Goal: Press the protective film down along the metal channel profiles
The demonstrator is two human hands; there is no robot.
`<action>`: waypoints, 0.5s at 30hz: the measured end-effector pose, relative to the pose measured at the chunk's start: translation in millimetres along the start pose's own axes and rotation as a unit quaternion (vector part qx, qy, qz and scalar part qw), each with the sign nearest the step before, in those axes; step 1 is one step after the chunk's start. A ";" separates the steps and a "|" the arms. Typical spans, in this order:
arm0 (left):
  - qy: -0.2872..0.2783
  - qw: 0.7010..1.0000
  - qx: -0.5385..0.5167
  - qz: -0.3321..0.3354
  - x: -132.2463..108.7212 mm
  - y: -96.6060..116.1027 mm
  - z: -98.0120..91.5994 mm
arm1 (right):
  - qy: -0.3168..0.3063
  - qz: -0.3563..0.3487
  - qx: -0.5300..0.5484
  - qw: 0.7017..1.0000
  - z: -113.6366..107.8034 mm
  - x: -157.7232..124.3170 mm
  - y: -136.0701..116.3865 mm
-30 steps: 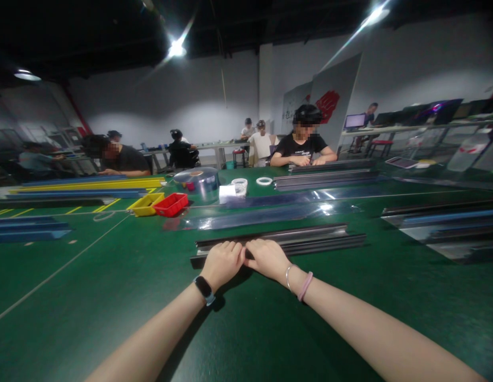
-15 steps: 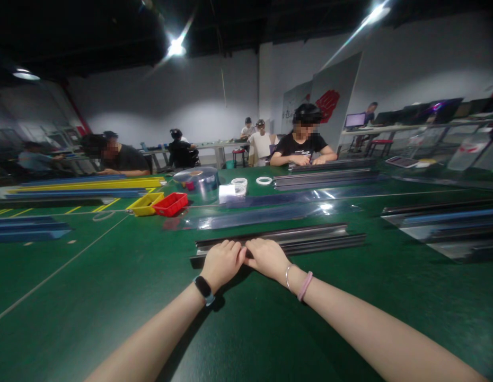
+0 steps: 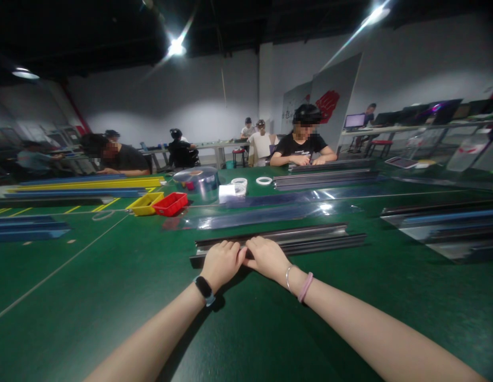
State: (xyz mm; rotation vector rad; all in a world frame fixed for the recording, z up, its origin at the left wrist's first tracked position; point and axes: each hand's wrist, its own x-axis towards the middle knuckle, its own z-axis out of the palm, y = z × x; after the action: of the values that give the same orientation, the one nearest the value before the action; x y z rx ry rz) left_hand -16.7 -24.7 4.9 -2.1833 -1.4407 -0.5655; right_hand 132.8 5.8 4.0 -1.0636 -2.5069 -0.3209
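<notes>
A long dark channel profile (image 3: 322, 241) lies on the green table (image 3: 246, 329) in front of me, its raised walls running left to right. My left hand (image 3: 223, 261) is closed over its near wall, close to the left end. Right beside it, my right hand (image 3: 268, 259) grips the same wall, and the two thumbs nearly meet. Fingertips of both hands curl into the channel and are partly hidden. Just beyond the profile lie clear plastic strips (image 3: 262, 216), flat and shiny.
Red (image 3: 170, 204) and yellow bins (image 3: 147, 203) stand left of centre, near a roll of clear film (image 3: 207, 183) and white tape rings (image 3: 264, 181). More profiles lie at left (image 3: 27, 228) and right (image 3: 461, 225). A co-worker (image 3: 304, 140) sits across the table.
</notes>
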 end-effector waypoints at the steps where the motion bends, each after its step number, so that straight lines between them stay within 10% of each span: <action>1: -0.002 1.000 -0.001 -0.002 0.0 0.1 0.1 | -0.002 0.003 -0.001 1.000 0.2 0.0 -0.1; 15: -0.029 0.999 0.005 -0.013 0.2 0.3 2.3 | -0.049 0.032 0.012 0.998 -2.0 2.1 -1.0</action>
State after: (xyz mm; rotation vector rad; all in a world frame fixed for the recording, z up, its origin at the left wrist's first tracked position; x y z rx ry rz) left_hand -16.2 -23.3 3.1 -2.1927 -1.5015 -0.5053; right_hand 131.3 5.7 6.6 -1.1750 -2.5494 -0.2244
